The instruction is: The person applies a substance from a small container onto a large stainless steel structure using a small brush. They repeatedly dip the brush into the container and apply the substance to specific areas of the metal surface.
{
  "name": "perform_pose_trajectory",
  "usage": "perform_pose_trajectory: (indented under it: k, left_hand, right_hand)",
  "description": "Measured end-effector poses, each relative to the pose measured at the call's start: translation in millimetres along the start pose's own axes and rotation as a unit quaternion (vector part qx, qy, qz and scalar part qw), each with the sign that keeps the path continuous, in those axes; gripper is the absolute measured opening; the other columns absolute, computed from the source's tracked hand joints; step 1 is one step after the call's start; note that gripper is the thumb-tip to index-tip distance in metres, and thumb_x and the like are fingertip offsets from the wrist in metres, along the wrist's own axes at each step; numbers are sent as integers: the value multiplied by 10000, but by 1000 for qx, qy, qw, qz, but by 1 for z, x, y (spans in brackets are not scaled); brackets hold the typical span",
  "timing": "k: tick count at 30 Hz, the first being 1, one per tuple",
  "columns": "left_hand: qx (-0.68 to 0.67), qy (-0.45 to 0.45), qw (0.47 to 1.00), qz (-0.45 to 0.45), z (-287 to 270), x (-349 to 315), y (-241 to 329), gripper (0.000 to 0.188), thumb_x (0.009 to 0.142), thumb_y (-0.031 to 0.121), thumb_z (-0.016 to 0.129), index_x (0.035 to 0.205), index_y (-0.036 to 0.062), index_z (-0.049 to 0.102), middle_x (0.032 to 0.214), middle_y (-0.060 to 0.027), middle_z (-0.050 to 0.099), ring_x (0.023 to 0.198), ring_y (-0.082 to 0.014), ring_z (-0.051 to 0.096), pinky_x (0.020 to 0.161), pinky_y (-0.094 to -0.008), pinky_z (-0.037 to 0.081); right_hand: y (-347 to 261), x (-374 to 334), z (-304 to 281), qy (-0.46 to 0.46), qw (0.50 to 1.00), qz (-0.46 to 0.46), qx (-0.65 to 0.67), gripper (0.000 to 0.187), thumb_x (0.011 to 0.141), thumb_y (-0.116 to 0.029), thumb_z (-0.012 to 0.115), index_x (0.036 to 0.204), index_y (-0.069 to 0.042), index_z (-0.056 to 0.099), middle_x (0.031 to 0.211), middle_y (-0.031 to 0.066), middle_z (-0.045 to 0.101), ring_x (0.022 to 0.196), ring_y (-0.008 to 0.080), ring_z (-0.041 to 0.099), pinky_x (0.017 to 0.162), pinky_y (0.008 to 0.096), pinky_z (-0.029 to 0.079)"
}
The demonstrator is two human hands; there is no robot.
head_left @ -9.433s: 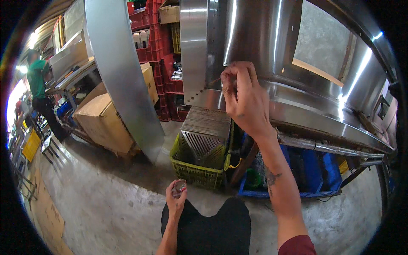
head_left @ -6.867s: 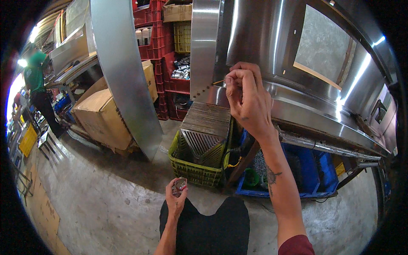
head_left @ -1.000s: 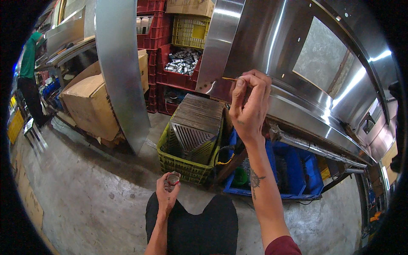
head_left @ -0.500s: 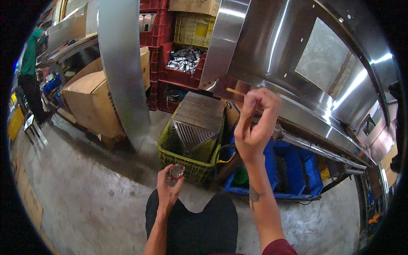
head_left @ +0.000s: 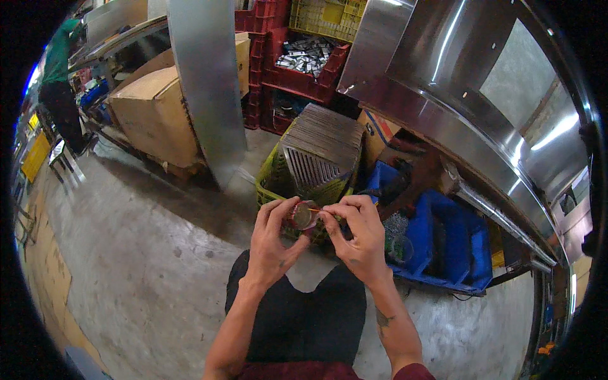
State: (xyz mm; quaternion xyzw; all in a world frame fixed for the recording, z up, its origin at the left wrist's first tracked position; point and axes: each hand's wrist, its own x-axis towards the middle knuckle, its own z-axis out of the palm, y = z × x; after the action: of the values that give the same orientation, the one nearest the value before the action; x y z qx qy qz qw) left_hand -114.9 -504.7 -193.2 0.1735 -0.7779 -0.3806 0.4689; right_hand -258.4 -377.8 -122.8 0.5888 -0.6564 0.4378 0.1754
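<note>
My left hand (head_left: pixel 271 239) is closed around a small round clear cup or jar (head_left: pixel 302 217) with reddish sides and a greyish inside, held above my lap. Pinched in the fingers of my right hand (head_left: pixel 358 235) is a thin yellow-orange stick (head_left: pixel 315 210). Its tip reaches over the cup's mouth; whether it touches what is inside I cannot tell. Just beyond both hands stands a yellow-green plastic basket (head_left: pixel 266 183), partly hidden by them. Stacked slotted metal panels (head_left: pixel 322 142) lean in it.
Blue bins (head_left: pixel 451 278) sit at the right under a bench with large shiny steel sheet parts (head_left: pixel 437 95). Red crates (head_left: pixel 297 82) with small metal pieces (head_left: pixel 307 56) stand behind. Left are an upright metal sheet (head_left: pixel 212 95), a cardboard box (head_left: pixel 152 114) and a person in green (head_left: pixel 57 60).
My right hand has come down and left from the steel sheet, bringing the stick to the cup. My left hand has risen with the cup. The view has shifted.
</note>
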Motion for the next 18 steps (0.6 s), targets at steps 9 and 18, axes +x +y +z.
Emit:
perform_pose_trajectory:
  k: [9,18]
  left_hand:
    - [-10,-12,1000,-5,4,-1,5,708,833,43,890,1499,65,651,1424,-185,611,1274,-366,678,1061,-431,592]
    - [-19,0,1000,-2,5,1,8,706,833,41,895,1496,60,652,1419,-184,616,1269,-365,676,1058,-430,591]
  right_hand:
    - [3,2,2,-9,999,-9,-39,189,943,-93,888,1120,-64,826,1036,102,600,933,281,631,807,395,526]
    - [1,0,-2,-11,999,-3,-42,187,936,-87,889,1111,-61,826,1029,101,584,944,286,614,822,406,516]
